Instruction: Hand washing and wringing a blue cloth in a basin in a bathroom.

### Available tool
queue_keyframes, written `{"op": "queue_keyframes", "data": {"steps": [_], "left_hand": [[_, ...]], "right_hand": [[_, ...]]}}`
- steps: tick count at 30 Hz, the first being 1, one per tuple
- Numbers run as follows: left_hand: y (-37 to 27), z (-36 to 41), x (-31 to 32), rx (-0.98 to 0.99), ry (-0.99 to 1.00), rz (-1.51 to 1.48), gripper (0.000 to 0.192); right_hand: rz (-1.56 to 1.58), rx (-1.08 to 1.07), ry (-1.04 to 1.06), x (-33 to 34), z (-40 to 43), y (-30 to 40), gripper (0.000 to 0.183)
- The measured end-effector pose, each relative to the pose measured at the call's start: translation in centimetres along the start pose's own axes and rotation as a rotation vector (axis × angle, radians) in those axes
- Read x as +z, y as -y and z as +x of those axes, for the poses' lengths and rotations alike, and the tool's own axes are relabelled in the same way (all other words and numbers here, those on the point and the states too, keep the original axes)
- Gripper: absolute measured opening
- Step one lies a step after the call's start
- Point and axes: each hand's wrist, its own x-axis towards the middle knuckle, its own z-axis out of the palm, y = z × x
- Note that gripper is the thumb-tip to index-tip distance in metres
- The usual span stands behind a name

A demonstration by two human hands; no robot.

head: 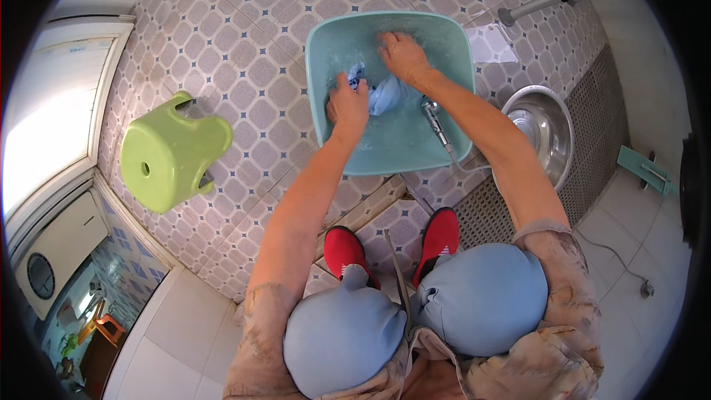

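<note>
A teal plastic basin (389, 158) stands on the tiled floor before me, with what looks like water in it. Inside, at its left side, my left hand (349, 104) grips a bunched end of blue cloth (387, 95), where a darker pattern shows. The paler part of the cloth trails to the right, below my right hand (404, 56). That hand is near the basin's far side with its fingers bent down; whether it touches anything cannot be made out. A chrome shower head (436, 122) with a hose lies in the basin's right part, under my right forearm.
A green plastic stool (161, 155) lies on its side at the left. To the right are a steel bowl (565, 139), a perforated mat (589, 105) and a white sheet (491, 44) on the floor. A grey metal pole (539, 6) reaches in at the upper right. My red shoes are below the basin.
</note>
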Motion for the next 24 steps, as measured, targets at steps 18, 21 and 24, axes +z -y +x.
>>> {"op": "queue_keyframes", "data": {"steps": [18,21,24], "left_hand": [[2.9,-3.1,-3.4,0.02,0.163,-0.655,0.071],[1.8,-5.8,-2.3,0.134,0.124,-0.194,0.093],[-0.2,-7.8,-2.4,0.307,0.231,0.274,0.097]], "right_hand": [[0.186,0.56,-0.187,-3.4,-6.8,2.6,0.066],[0.243,0.692,-0.255,-3.1,-9.1,3.0,0.064],[0.178,0.533,-0.151,-3.1,-11.0,-1.5,0.06]]}}
